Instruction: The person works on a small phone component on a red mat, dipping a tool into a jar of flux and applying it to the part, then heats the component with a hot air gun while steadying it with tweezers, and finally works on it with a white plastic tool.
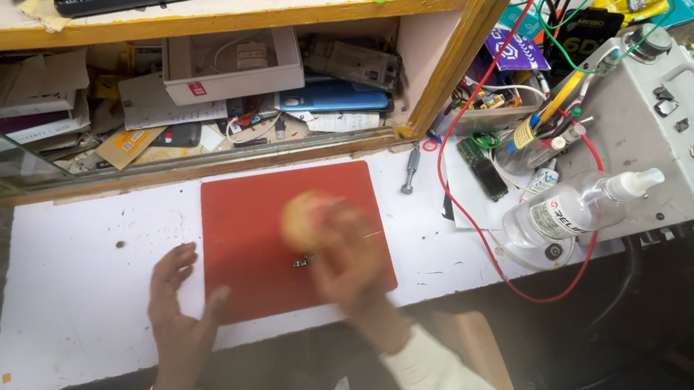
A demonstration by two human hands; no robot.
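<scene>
Head view: blurred right hand over red mat, left hand alongside.

A matt red rubbery mat lies on the scuffed, speckled white painted surface, beside a clear glossy plastic spray bottle and yellow-painted wooden shelf.

The mat is plain red on a white tabletop speckled with dark marks. The cloth is pale yellow-pink. The sleeve is cream. The shelf is yellow, the wire red, the phone blue, the machine grey, the bottle clear with a white cap.
</scene>
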